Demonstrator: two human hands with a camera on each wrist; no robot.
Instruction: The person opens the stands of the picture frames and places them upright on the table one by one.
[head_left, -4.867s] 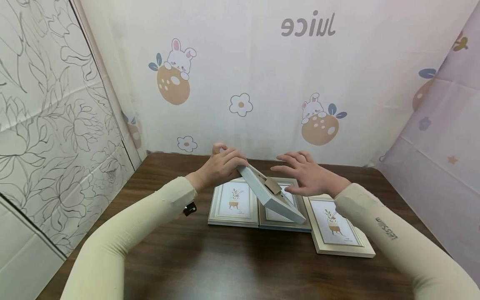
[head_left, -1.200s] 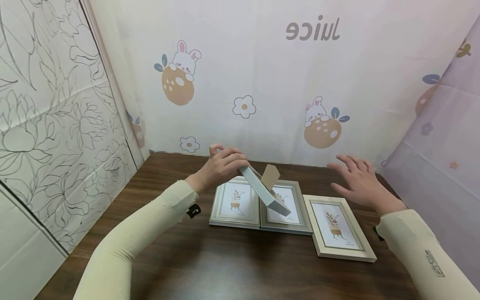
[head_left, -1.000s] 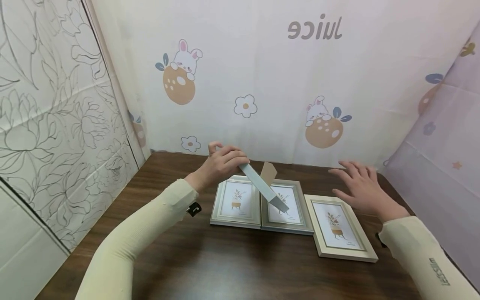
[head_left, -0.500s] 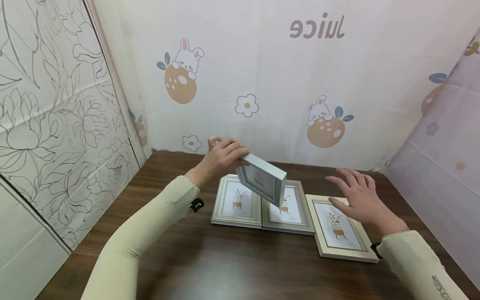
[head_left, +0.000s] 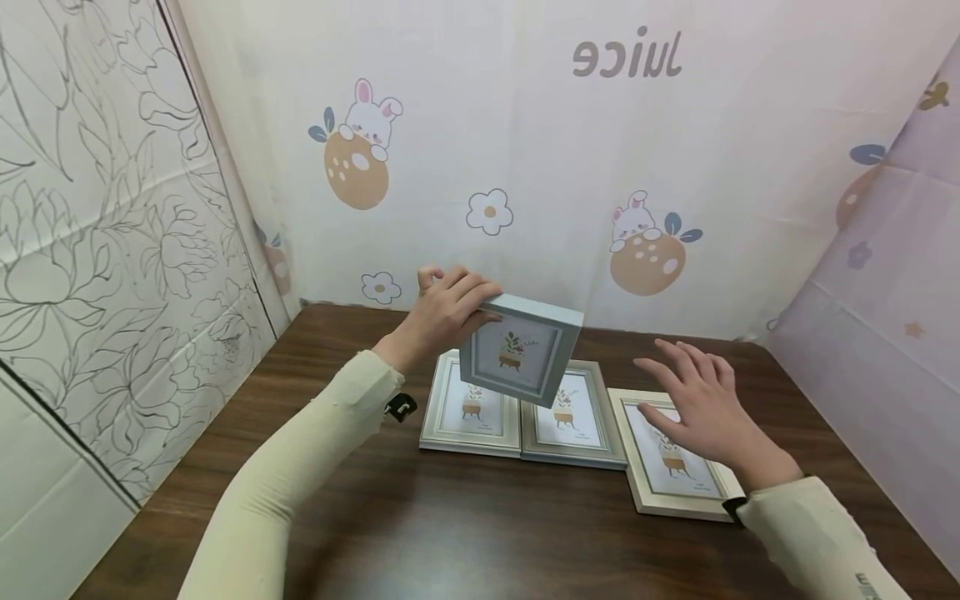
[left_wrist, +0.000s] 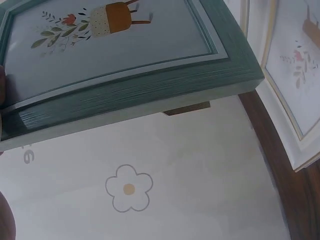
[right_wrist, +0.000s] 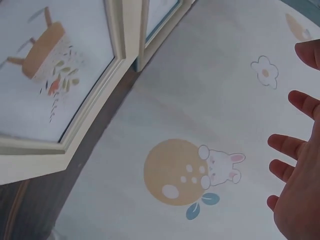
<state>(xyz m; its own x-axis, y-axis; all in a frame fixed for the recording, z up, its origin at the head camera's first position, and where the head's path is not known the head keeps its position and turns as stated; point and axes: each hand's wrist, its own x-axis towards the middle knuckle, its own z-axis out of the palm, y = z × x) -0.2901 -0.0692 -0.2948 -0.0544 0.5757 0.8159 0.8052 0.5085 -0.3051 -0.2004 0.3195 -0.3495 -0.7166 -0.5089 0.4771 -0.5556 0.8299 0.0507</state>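
In the head view my left hand (head_left: 448, 312) grips a pale blue-green picture frame (head_left: 517, 398) by its top left corner, thumb on the front and fingers over the top edge. It is held tilted above the table, its plant picture facing the head camera. A bit of the brown back stand (left_wrist: 187, 108) shows past its edge in the left wrist view. My right hand (head_left: 693, 408) hovers over a cream picture frame (head_left: 648, 500), fingers spread and holding nothing. The right wrist view shows those fingers (right_wrist: 287, 146) apart from any object.
A whitish picture frame (head_left: 435, 433) and a taupe-silver picture frame (head_left: 611, 442) lie face up side by side under the held one, against the angled cream frame. The dark wooden table (head_left: 420, 517) meets a printed curtain (head_left: 555, 150) behind and panels at both sides.
The held picture frame has turned from showing its back to showing its front, after its stand swung out. My right hand moved away rightward, then came slightly back left and lower.
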